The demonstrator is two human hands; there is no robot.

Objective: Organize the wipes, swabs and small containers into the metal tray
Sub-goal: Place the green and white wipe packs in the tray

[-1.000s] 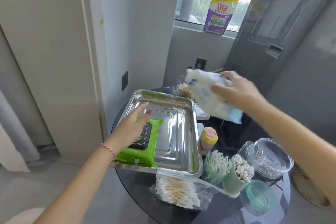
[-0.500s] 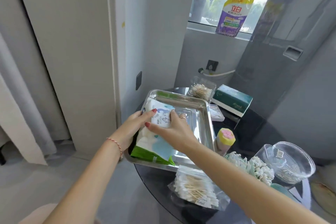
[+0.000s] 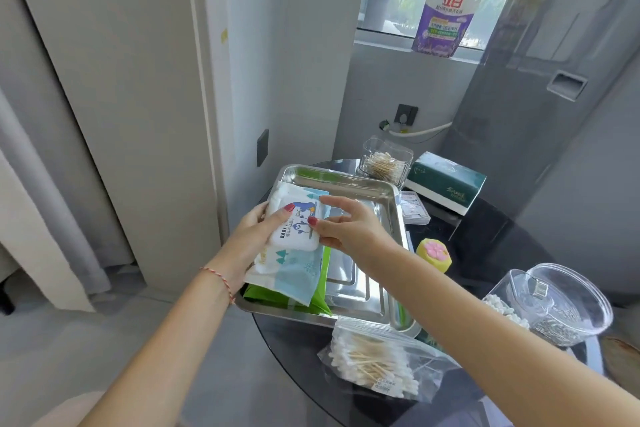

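Hands meet over the left half of the metal tray (image 3: 388, 196). Left of the tray's middle, the left hand (image 3: 249, 239) cups the white-and-blue baby wipes pack (image 3: 291, 243) from its outer edge, thumb laid on the white lid. That pack lies on a green wipes pack (image 3: 287, 298) inside the tray. The right hand (image 3: 346, 229) touches the pack's inner edge with nearly straight fingers. Just in front of the tray lies a bag of cotton swabs (image 3: 372, 362); beside the tray's right rim stands a small yellow container (image 3: 434, 253), and further right a clear round container (image 3: 561, 305).
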